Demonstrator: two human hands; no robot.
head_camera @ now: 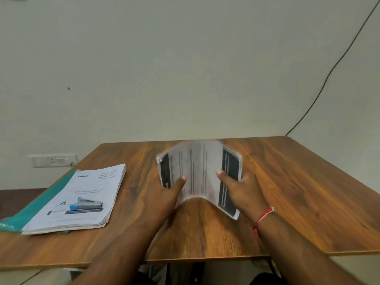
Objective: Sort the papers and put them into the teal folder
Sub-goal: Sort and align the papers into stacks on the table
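Both of my hands hold one bundle of printed papers (197, 171) upright above the middle of the wooden table (287, 192); the bundle bows toward me and is blurred. My left hand (164, 194) grips its left edge, thumb on the front. My right hand (240, 188) grips its right edge, thumb on the front too. A second stack of papers (78, 200) lies flat at the table's left. It rests on the teal folder (35, 208), which sticks out along the stack's left side.
A plain wall rises right behind the table. A socket plate (52, 160) sits low on the wall at the left. A dark cable (329, 73) runs down the wall at the right. The table's front edge is close to my body.
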